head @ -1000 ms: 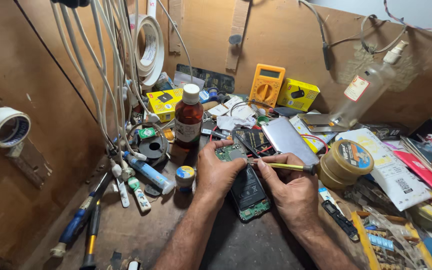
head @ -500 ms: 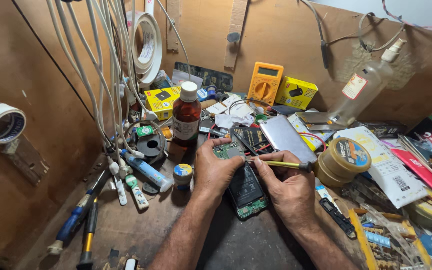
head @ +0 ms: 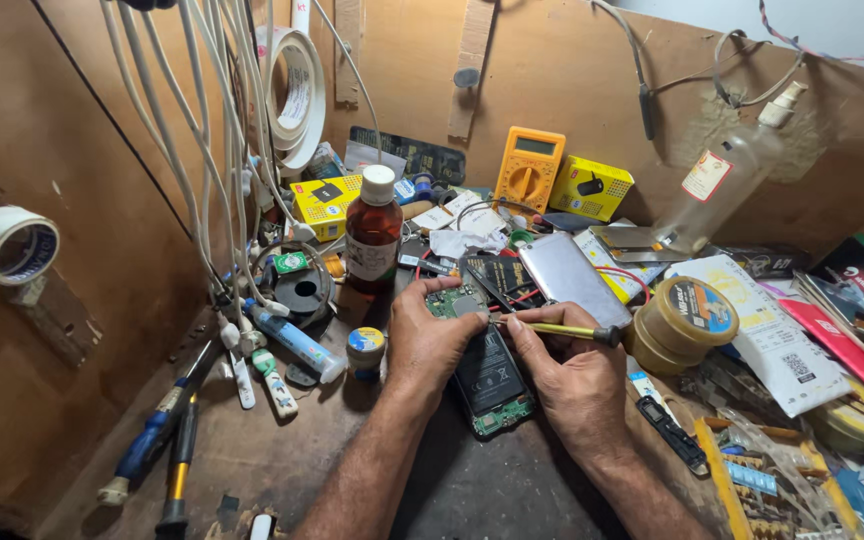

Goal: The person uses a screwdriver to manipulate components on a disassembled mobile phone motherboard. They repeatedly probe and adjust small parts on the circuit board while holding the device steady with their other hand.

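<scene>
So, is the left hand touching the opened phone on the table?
Touching. The head view shows the left hand pressing down on the opened phone, its fingers lying on the upper end.

A yellow screwdriver [head: 562, 329] is showing over the black-and-green phone [head: 492, 375]; the bottle [head: 373, 235] is glowing brown, the multimeter [head: 529, 169] orange-yellow.

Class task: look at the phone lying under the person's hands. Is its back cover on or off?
Off. The phone shows its bare battery and green circuit board, while the left hand steadies it and the right hand holds a yellow screwdriver.
</scene>
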